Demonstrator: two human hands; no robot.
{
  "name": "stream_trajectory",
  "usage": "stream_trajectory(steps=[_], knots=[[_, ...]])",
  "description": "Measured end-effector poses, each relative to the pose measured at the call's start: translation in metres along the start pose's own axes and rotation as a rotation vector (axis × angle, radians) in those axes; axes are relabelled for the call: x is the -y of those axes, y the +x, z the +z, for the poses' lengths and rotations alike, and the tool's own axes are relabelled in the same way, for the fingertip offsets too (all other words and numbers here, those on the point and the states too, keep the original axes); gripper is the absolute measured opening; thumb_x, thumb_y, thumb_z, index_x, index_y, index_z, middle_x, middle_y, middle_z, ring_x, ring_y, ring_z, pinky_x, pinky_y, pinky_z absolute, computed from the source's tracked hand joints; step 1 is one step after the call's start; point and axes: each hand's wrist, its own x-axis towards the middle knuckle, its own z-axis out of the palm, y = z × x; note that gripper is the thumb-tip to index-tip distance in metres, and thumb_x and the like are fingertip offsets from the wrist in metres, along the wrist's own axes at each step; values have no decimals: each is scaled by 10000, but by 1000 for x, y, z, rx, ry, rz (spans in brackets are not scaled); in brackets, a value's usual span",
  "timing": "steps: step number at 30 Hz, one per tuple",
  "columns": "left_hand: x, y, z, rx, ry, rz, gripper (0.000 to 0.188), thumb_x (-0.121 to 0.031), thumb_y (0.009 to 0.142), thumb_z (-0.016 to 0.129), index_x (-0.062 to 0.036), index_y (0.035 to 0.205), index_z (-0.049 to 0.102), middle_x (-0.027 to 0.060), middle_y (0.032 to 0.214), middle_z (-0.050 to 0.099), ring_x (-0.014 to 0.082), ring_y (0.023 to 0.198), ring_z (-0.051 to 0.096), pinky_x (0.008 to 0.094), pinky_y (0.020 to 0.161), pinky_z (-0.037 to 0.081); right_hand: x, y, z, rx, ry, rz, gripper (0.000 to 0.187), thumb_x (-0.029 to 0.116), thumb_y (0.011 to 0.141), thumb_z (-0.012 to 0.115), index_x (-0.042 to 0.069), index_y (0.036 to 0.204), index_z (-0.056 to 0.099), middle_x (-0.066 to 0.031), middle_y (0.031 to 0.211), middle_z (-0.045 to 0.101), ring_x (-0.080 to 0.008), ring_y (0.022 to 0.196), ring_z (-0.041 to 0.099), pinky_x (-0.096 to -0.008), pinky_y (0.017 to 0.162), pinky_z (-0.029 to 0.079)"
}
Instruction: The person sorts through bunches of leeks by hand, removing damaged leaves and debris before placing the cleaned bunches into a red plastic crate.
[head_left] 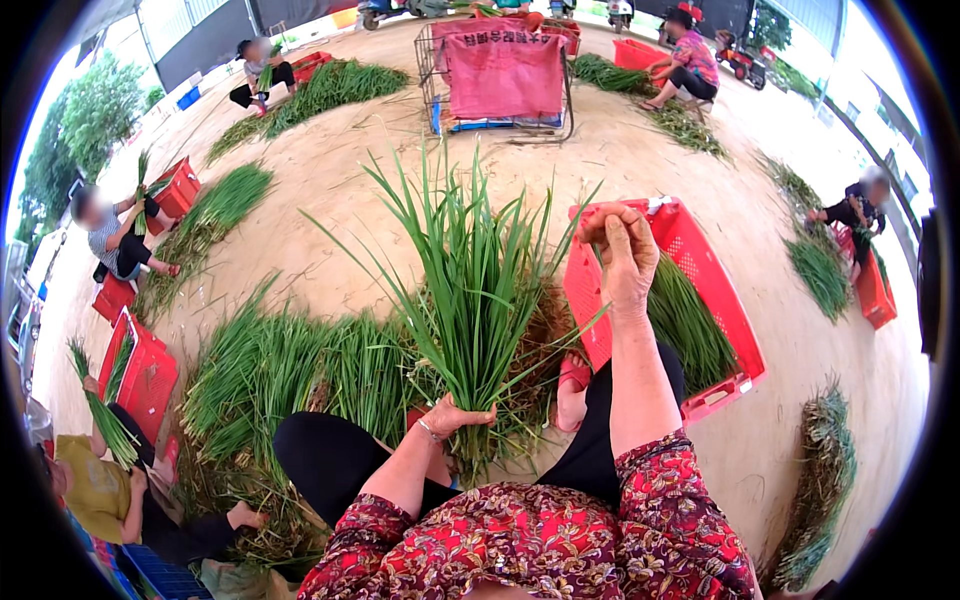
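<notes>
My left hand (457, 414) is closed round the lower stems of a bunch of garlic chives (470, 290), whose long green leaves fan upward and away from me. Raised to the right of the bunch, my right hand (626, 255) has its fingers curled together in a pinch; whatever they may hold does not show. Beneath that hand stands a red plastic crate (715, 285) with more chives (690, 330) lying inside. A heap of loose chives (310, 365) spreads on the ground left of the held bunch.
A wire cage trolley (570, 85) draped with a pink cloth (503, 75) stands ahead. Several people sit around beside chive heaps (340, 95) and red crates (145, 375). At the right lies a long pile of cut greens (815, 485) on the bare ground.
</notes>
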Motion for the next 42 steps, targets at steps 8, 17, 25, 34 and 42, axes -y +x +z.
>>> stream_trajectory(steps=[8,17,25,34,42], knots=[[-5,-3,4,122,86,-146,222,-114,732,783,-37,904,667,53,812,661,173,779,631,321,765,501,18,13,21,367,-1028,-243,197,162,905,598,43,1053,649,-118,1084,617,-319,1075,533,-420,913,424],[-6,-6,8,125,46,-198,247,-87,714,789,-27,909,651,69,801,652,195,756,629,339,727,512,11,10,-6,458,-914,274,265,208,887,587,34,1069,672,-129,977,692,-261,921,646,-363,831,482],[-3,-7,3,146,72,-160,219,-76,737,765,-29,920,655,70,807,658,195,771,636,337,737,515,13,8,-19,527,-829,216,148,62,828,652,-17,952,663,-112,924,686,-165,853,641,-326,774,495],[-4,-5,-5,-113,-124,-19,244,-87,741,767,1,934,644,84,812,658,203,756,636,341,753,513,-26,-2,-35,323,-1344,-164,104,57,821,571,109,909,592,-91,740,605,-301,861,601,-468,910,364],[-6,-24,-25,-142,-265,45,249,-140,750,748,12,906,628,103,767,629,219,742,617,345,761,489,-27,25,-52,-117,-1054,-120,117,100,921,572,29,828,568,-87,695,615,-168,602,592,-320,583,478]])
